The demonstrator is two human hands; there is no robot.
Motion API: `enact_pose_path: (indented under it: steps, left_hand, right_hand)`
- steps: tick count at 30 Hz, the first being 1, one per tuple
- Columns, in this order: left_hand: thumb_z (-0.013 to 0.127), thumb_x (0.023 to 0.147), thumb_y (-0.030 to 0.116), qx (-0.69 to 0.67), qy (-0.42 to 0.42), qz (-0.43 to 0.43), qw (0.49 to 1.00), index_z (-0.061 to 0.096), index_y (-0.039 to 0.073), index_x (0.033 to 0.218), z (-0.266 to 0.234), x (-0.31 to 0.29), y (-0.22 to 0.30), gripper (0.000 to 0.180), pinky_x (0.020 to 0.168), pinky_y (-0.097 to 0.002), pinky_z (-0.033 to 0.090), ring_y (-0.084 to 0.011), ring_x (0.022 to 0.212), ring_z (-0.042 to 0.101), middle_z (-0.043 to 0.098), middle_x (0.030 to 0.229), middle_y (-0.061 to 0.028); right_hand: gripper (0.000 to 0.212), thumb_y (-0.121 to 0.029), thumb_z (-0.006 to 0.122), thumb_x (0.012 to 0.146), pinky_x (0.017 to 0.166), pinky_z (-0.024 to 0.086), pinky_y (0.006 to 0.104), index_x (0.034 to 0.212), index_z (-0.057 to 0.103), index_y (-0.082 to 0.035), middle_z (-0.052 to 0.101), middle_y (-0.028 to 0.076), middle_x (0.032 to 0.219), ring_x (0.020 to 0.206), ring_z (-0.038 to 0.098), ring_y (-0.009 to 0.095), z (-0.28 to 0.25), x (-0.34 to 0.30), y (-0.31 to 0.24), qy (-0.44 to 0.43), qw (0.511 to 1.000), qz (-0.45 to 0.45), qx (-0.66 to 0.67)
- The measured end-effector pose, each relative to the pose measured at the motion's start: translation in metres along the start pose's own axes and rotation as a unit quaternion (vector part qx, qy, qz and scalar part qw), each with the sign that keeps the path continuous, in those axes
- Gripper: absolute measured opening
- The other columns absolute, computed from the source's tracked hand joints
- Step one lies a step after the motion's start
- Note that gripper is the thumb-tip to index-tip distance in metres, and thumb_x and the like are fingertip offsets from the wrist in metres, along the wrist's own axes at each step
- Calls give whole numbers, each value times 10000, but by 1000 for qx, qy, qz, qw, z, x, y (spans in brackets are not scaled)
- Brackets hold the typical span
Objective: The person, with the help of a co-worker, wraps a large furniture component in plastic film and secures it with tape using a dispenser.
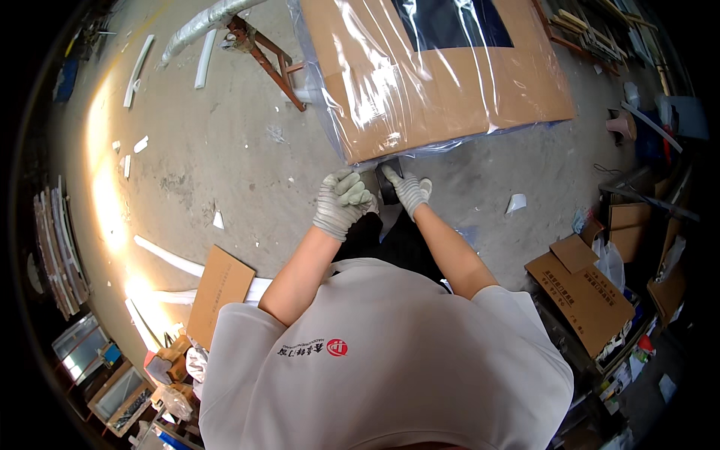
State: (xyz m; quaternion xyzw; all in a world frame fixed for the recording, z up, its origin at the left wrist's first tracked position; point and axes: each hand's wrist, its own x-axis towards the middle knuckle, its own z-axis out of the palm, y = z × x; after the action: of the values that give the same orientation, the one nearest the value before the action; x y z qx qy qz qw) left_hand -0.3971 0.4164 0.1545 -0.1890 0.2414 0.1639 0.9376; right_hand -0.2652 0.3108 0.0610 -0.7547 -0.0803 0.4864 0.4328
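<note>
A large cardboard-covered package wrapped in shiny clear plastic film fills the top of the view, with a dark panel on its upper face. Just below its near edge are both my hands, in pale grey work gloves. My left hand is closed, its fingers curled close to the film's corner; whatever they grip is hidden. Beside it, my right hand grasps a black object right under the package edge, the thumb lying along its side. The object's kind is not clear.
A rusty metal trestle with a film-wrapped beam stands at the upper left. White strips and scraps litter the concrete floor. Flattened cardboard lies left of me; cardboard boxes and clutter are on the right.
</note>
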Motion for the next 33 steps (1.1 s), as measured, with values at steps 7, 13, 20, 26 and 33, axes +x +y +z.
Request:
enact_pose_path:
  steps: [7,13,20,26,33]
  left_hand:
    - [513,844,301,491,122,7,863,536,21,1106,-40,-16,21,384,749,-304,468,-198,735,612,624,869,-97]
    - [610,799,378,564,85,-22,821,608,33,1049,-66,-3,-1,426,772,-275,459,-161,821,598,642,896,-79]
    - [664,776,179,479,31,109,871,642,-7,932,-56,-15,-9,243,717,-243,468,-126,774,582,647,863,-73]
    - [611,802,154,528,236,558,595,642,7,827,-43,21,74,152,641,-265,442,-119,636,544,617,663,-61]
    - [417,904,428,451,177,507,713,430,17,1254,-17,155,92,540,895,-259,374,-161,1040,467,486,1220,-95]
  right_hand:
    - [596,-425,642,742,739,468,319,1035,560,87,630,159,869,780,599,241,-7,-26,-29,-85,991,102,-10]
    - [444,-333,719,698,669,475,259,942,624,26,637,78,804,697,587,142,-76,-115,-13,-227,965,-15,-130]
    - [458,-379,706,680,682,488,288,926,624,-1,646,98,766,710,615,168,-79,-118,-67,-279,935,-85,-204]
    - [532,-534,578,700,535,491,385,768,565,-6,575,139,568,522,586,280,-80,-130,-109,-172,706,-291,-622]
    - [437,-471,626,693,505,453,368,650,525,-49,530,103,549,490,526,276,-167,-77,-105,-146,647,-458,-592]
